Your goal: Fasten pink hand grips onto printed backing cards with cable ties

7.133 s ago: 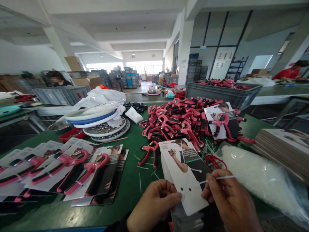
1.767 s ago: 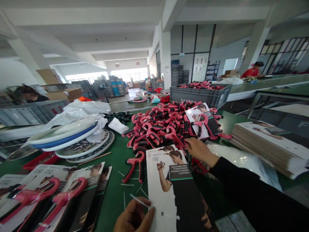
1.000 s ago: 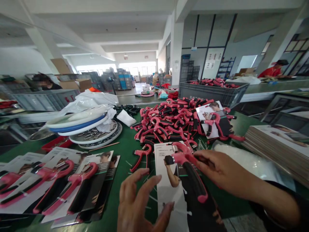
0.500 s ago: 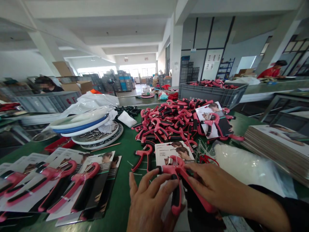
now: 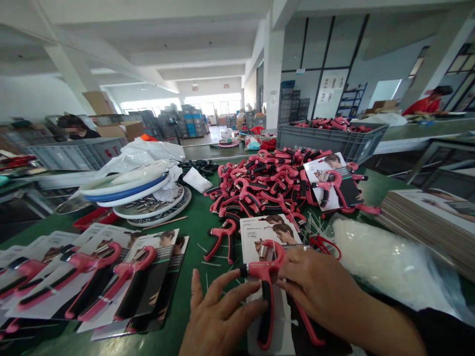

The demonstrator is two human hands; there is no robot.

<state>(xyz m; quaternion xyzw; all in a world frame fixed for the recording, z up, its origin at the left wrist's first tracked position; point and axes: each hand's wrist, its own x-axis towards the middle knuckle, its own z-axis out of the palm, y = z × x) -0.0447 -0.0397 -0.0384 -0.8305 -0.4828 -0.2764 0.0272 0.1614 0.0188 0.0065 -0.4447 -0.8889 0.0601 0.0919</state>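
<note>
A pink and black hand gripper with a coiled spring lies on a printed backing card in front of me. My left hand rests at its left side, fingers stretched and spread, some fingertips touching its adjuster end and left handle. My right hand is closed at the gripper's right edge, with fingers pressed together; what is between them is hidden. A pale tie end shows beside the right handle. One loose hand gripper lies just left of the card, among thin white ties.
A heap of hand grippers lies behind, with a carded one on its right. Carded grippers overlap at left. Scissors, a plastic bag, stacked cards and a grey crate stand right; stacked plates left.
My right hand has drawn its fingers together at the gripper's right edge. My left hand has shifted slightly left and down. The view has moved a little.
</note>
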